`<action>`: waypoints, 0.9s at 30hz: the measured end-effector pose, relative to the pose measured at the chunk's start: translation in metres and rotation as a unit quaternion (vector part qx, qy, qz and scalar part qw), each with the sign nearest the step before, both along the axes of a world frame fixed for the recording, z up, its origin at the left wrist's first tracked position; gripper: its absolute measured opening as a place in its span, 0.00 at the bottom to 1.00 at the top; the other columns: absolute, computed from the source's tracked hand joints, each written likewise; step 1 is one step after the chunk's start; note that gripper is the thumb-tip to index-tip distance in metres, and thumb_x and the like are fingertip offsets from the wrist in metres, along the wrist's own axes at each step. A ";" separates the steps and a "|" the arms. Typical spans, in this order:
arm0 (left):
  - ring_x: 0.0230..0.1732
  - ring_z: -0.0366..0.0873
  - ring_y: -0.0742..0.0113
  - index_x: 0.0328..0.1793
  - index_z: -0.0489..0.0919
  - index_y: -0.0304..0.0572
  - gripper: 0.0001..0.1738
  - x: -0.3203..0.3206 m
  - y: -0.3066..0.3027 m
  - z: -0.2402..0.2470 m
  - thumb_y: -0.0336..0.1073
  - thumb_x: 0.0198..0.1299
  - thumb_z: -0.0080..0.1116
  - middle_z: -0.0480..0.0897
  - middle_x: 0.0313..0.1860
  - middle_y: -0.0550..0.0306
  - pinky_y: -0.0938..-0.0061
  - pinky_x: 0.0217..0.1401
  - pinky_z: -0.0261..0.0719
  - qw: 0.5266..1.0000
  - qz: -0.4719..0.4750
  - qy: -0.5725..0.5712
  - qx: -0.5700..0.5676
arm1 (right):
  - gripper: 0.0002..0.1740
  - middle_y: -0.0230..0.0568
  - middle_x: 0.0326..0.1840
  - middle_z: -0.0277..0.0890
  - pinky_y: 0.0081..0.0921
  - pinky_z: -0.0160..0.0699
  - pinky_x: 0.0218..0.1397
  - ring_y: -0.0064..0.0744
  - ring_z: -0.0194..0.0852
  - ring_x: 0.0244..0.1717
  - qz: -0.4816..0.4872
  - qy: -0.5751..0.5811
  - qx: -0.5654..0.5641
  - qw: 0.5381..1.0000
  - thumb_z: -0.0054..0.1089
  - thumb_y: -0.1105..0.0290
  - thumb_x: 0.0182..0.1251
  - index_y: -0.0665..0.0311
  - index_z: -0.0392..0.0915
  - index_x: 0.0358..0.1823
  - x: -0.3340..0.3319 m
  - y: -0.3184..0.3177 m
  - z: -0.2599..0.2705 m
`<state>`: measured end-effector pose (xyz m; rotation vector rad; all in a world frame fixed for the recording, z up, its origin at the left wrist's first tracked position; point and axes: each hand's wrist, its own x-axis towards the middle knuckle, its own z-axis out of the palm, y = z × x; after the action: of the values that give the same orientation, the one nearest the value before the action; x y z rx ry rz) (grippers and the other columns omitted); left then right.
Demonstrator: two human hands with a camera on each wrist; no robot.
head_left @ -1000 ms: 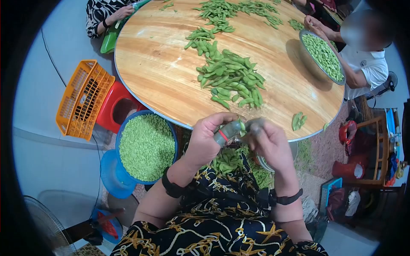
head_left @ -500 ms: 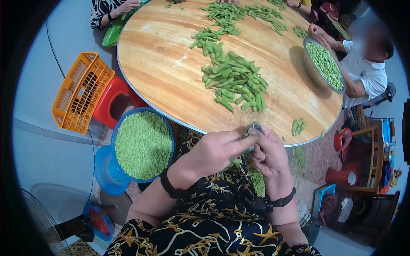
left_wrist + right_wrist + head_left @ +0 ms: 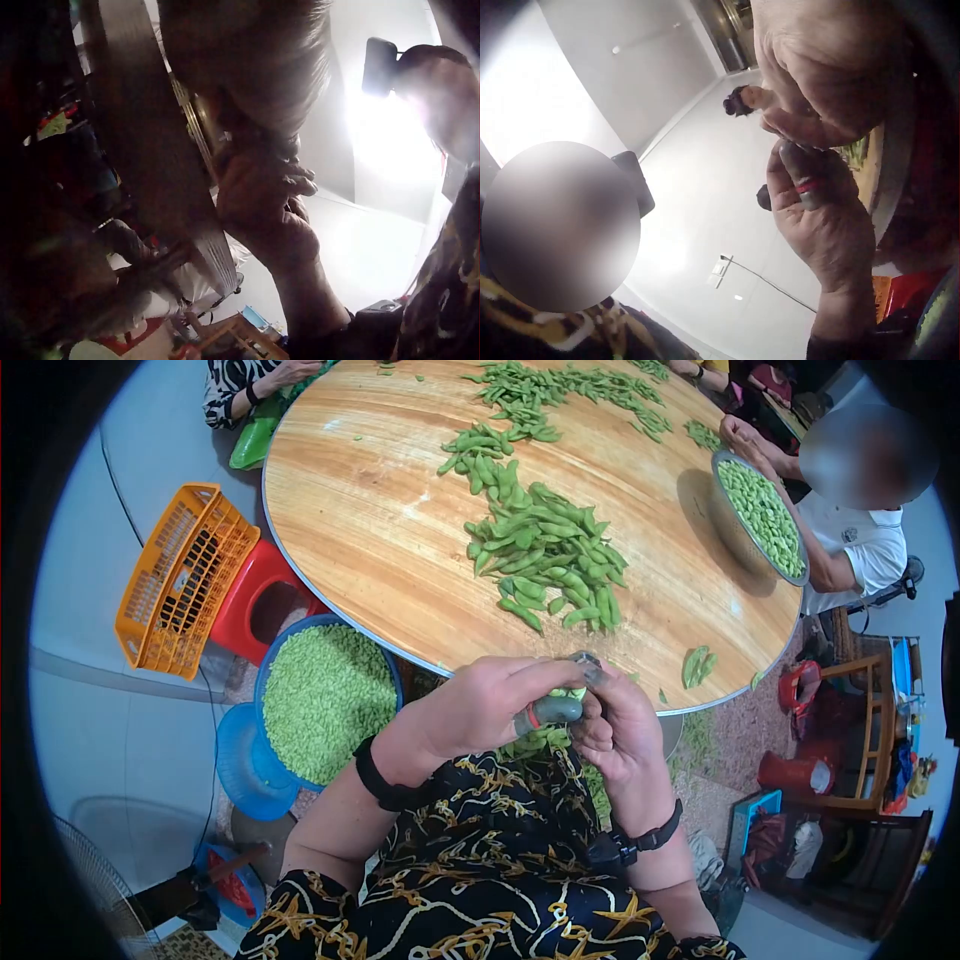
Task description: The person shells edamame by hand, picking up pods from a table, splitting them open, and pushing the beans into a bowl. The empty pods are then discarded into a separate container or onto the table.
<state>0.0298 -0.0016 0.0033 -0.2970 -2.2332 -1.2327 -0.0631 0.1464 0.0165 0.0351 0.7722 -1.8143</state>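
Note:
Both hands meet over my lap at the near edge of the round wooden table (image 3: pixel 350 530). My left hand (image 3: pixel 470 705) pinches a green soybean pod (image 3: pixel 570 693) between its fingers and thumb. That thumb wears a grey-green cover with a red band (image 3: pixel 808 185), also seen in the right wrist view. My right hand (image 3: pixel 632 728) has curled fingers and pinches at the pod's other side, its thumb by my left fingertips. The fingers hide most of the pod. More green pods (image 3: pixel 540 744) lie below the hands. A pile of soybean pods (image 3: pixel 545 545) lies on the table ahead.
A blue basin (image 3: pixel 330 700) of shelled beans stands at the left, beside a red stool (image 3: pixel 240 600) and an orange crate (image 3: pixel 185 580). A metal bowl of beans (image 3: pixel 760 520) leans at the right table edge before another person. Several loose pods (image 3: pixel 698 666) lie near the right edge.
The hands have come together; the left moved right and turned over the right fingers. The pod now shows between the fingertips above the covered thumb. The pile looks unchanged.

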 end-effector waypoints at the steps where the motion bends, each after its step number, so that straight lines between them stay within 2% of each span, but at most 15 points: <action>1: 0.37 0.79 0.49 0.52 0.74 0.41 0.26 -0.002 -0.004 0.002 0.21 0.40 0.59 0.80 0.37 0.46 0.67 0.37 0.77 0.999 -0.024 -0.024 -0.001 | 0.07 0.31 0.15 0.69 0.11 0.56 0.07 0.17 0.60 0.07 -0.022 0.027 0.020 0.999 0.48 0.70 0.67 0.66 0.70 0.38 0.001 -0.001 0.001; 4: 0.40 0.78 0.46 0.57 0.71 0.41 0.30 -0.009 -0.011 0.008 0.19 0.41 0.55 0.79 0.40 0.43 0.64 0.40 0.77 0.996 -0.059 -0.073 -0.001 | 0.07 0.31 0.16 0.69 0.12 0.58 0.09 0.17 0.61 0.08 -0.042 0.149 0.063 0.986 0.48 0.69 0.67 0.66 0.70 0.37 -0.002 -0.004 0.002; 6: 0.41 0.77 0.45 0.57 0.71 0.41 0.30 -0.012 -0.013 0.007 0.19 0.42 0.54 0.79 0.41 0.43 0.63 0.41 0.77 0.992 -0.073 -0.101 -0.002 | 0.07 0.30 0.15 0.69 0.11 0.59 0.09 0.17 0.62 0.08 -0.055 0.151 0.077 0.984 0.47 0.69 0.68 0.66 0.70 0.36 0.000 -0.007 0.005; 12: 0.41 0.76 0.43 0.52 0.71 0.40 0.21 -0.017 -0.016 0.006 0.22 0.49 0.52 0.78 0.39 0.42 0.62 0.39 0.75 0.984 -0.076 -0.155 0.039 | 0.06 0.29 0.16 0.69 0.12 0.60 0.11 0.17 0.62 0.09 -0.096 0.207 0.111 0.967 0.47 0.71 0.67 0.66 0.70 0.36 0.003 -0.015 0.006; 14: 0.29 0.76 0.65 0.43 0.70 0.38 0.09 -0.017 -0.018 0.005 0.32 0.58 0.53 0.77 0.29 0.55 0.76 0.31 0.73 0.983 -0.049 -0.161 0.068 | 0.06 0.29 0.17 0.69 0.12 0.59 0.11 0.17 0.61 0.09 -0.114 0.254 0.124 0.952 0.48 0.72 0.67 0.66 0.71 0.35 0.001 -0.012 0.011; 15: 0.29 0.76 0.65 0.43 0.70 0.38 0.09 -0.016 -0.017 0.003 0.32 0.58 0.53 0.77 0.29 0.55 0.76 0.31 0.73 0.983 -0.049 -0.161 0.068 | 0.05 0.30 0.17 0.70 0.14 0.62 0.13 0.18 0.62 0.11 -0.027 0.336 0.140 0.931 0.50 0.72 0.65 0.67 0.71 0.36 -0.003 -0.003 0.016; 16: 0.27 0.72 0.70 0.42 0.68 0.40 0.08 -0.013 -0.018 0.002 0.32 0.60 0.52 0.76 0.29 0.57 0.80 0.30 0.70 0.952 -0.043 -0.186 0.238 | 0.05 0.32 0.18 0.71 0.16 0.64 0.15 0.19 0.64 0.12 0.061 0.413 0.153 0.896 0.53 0.73 0.63 0.67 0.72 0.37 -0.008 0.004 0.019; 17: 0.26 0.68 0.75 0.42 0.67 0.42 0.07 -0.011 -0.020 0.001 0.33 0.61 0.50 0.74 0.30 0.59 0.84 0.28 0.67 0.893 -0.035 -0.205 0.399 | 0.05 0.32 0.18 0.71 0.16 0.64 0.15 0.19 0.64 0.12 0.061 0.413 0.151 0.896 0.53 0.73 0.63 0.67 0.72 0.37 -0.016 0.004 0.018; 18: 0.27 0.66 0.78 0.44 0.65 0.44 0.08 -0.009 -0.026 0.002 0.31 0.60 0.49 0.74 0.34 0.58 0.88 0.28 0.63 0.843 -0.053 -0.221 0.487 | 0.07 0.34 0.18 0.72 0.19 0.66 0.18 0.20 0.66 0.15 0.068 0.580 0.109 0.805 0.55 0.73 0.60 0.68 0.72 0.38 -0.024 0.000 0.017; 19: 0.27 0.66 0.78 0.44 0.65 0.44 0.08 -0.008 -0.026 -0.001 0.31 0.60 0.49 0.74 0.34 0.59 0.88 0.28 0.63 0.843 -0.053 -0.225 0.487 | 0.10 0.37 0.19 0.72 0.22 0.68 0.21 0.21 0.68 0.17 0.071 0.722 0.065 0.685 0.58 0.74 0.57 0.68 0.72 0.40 -0.030 -0.004 0.017; 20: 0.28 0.67 0.78 0.43 0.66 0.44 0.07 -0.007 -0.025 -0.004 0.30 0.60 0.49 0.74 0.35 0.57 0.88 0.29 0.63 0.811 -0.073 -0.194 0.548 | 0.14 0.42 0.20 0.74 0.27 0.72 0.25 0.30 0.73 0.19 0.026 0.722 0.218 0.656 0.61 0.73 0.53 0.67 0.72 0.42 -0.031 -0.007 0.022; 21: 0.29 0.67 0.77 0.43 0.66 0.43 0.07 -0.007 -0.023 -0.006 0.29 0.60 0.49 0.74 0.36 0.56 0.88 0.29 0.64 0.775 -0.093 -0.159 0.604 | 0.12 0.45 0.20 0.74 0.31 0.73 0.24 0.40 0.74 0.20 0.000 0.768 0.312 0.559 0.61 0.71 0.53 0.66 0.73 0.38 -0.035 -0.014 0.023; 23: 0.29 0.68 0.77 0.44 0.66 0.42 0.08 -0.008 -0.017 0.001 0.30 0.59 0.50 0.74 0.37 0.56 0.88 0.30 0.64 0.772 -0.080 -0.181 0.604 | 0.10 0.47 0.21 0.75 0.35 0.73 0.24 0.47 0.75 0.23 -0.006 0.840 0.356 0.408 0.61 0.70 0.53 0.64 0.72 0.35 -0.042 -0.022 0.013; 25: 0.31 0.68 0.76 0.45 0.67 0.42 0.09 -0.009 -0.013 0.001 0.31 0.59 0.51 0.74 0.38 0.55 0.88 0.30 0.64 0.805 -0.047 -0.186 0.561 | 0.10 0.47 0.20 0.75 0.36 0.73 0.24 0.46 0.75 0.23 -0.008 0.849 0.350 0.397 0.60 0.70 0.53 0.64 0.72 0.35 -0.045 -0.024 0.003; 27: 0.33 0.69 0.75 0.47 0.67 0.42 0.12 -0.007 -0.011 -0.006 0.30 0.57 0.54 0.73 0.39 0.55 0.87 0.32 0.65 0.791 -0.057 -0.192 0.579 | 0.14 0.47 0.22 0.75 0.36 0.74 0.23 0.46 0.75 0.22 -0.004 0.862 0.339 0.376 0.61 0.68 0.52 0.62 0.70 0.40 -0.048 -0.023 -0.001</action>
<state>0.0228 -0.0130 -0.0025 0.3453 -1.3033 -2.6118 -0.1107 0.1238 0.0156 -1.5512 2.8490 -0.6404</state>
